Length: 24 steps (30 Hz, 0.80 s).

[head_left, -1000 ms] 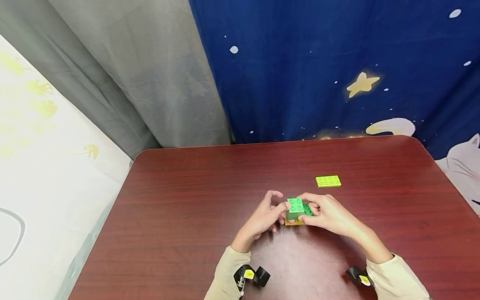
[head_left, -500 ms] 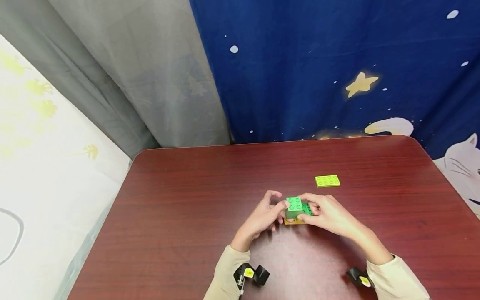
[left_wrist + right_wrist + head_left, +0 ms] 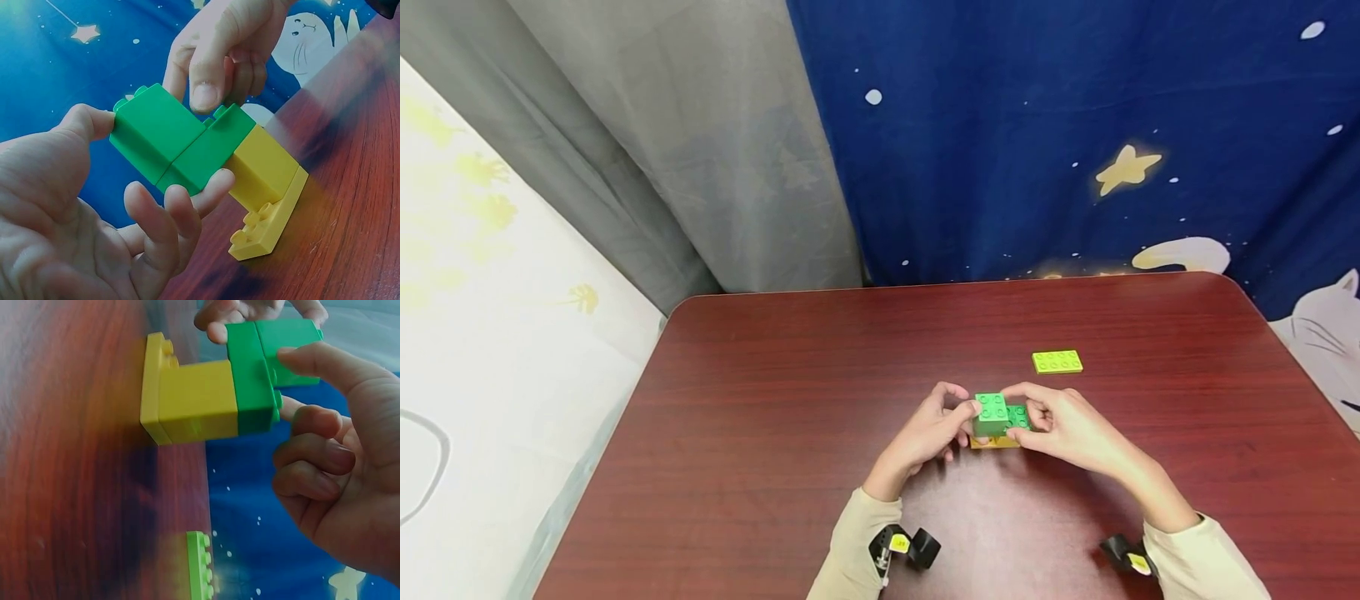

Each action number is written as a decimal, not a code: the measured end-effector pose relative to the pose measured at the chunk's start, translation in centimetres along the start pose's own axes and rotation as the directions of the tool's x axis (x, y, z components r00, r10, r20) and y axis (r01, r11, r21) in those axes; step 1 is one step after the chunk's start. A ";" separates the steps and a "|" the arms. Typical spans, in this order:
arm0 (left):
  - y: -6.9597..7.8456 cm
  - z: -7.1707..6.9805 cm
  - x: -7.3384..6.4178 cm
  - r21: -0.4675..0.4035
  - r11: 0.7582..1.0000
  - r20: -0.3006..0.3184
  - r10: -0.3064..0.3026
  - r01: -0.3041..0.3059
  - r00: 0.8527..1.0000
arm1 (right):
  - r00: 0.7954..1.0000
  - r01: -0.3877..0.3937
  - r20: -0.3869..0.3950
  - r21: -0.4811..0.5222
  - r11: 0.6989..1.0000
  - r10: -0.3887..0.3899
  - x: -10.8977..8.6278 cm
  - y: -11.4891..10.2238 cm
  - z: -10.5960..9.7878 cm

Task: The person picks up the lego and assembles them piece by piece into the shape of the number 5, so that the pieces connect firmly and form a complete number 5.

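Several toy building bricks form one stepped stack. At its foot is a flat yellow brick, with a taller yellow brick on it. Above that sits a green brick, and a second green brick is on top, offset to the left. My left hand holds the green bricks, its thumb against the upper one and fingertips below. My right hand hovers at their right side, thumb and index finger spread around the stack, the other fingers curled. A small gap shows between its thumb and the bricks in the left wrist view.
A flat lime-green brick lies on the dark red wooden table behind the right hand. Grey and blue curtains hang beyond the table's far edge. Black cameras are strapped to both wrists.
My right hand has shifted slightly right, its thumb and index fingertips coming away from the upper green brick. The left hand and the stack stay nearly where they were.
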<state>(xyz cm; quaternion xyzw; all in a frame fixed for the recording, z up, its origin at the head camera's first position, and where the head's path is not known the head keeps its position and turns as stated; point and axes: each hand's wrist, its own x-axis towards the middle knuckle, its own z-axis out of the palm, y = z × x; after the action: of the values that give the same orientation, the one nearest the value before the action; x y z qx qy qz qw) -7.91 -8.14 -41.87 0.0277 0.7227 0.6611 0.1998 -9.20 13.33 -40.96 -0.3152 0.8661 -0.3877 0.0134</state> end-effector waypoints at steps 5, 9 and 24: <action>-0.9 -0.1 0.6 0.004 1.000 -0.001 -0.006 0.006 1.000 | 0.999 -0.023 -0.030 -0.007 1.000 0.023 -0.3 0.3 -1.1; -1.0 0.0 0.6 0.002 1.000 -0.006 -0.002 0.002 1.000 | 0.997 -0.056 -0.057 -0.033 0.998 0.054 -0.4 0.6 -1.9; -0.8 -0.1 0.4 -0.027 1.000 0.015 -0.002 0.003 1.000 | 0.981 -0.154 -0.144 -0.182 0.971 0.129 -1.4 3.7 -3.6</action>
<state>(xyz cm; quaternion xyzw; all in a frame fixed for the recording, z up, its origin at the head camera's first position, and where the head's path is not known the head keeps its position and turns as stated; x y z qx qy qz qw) -8.18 -8.25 -42.80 0.0293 0.7123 0.6702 0.2065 -10.99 18.34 -41.24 -0.2262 0.9187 -0.3204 -0.0465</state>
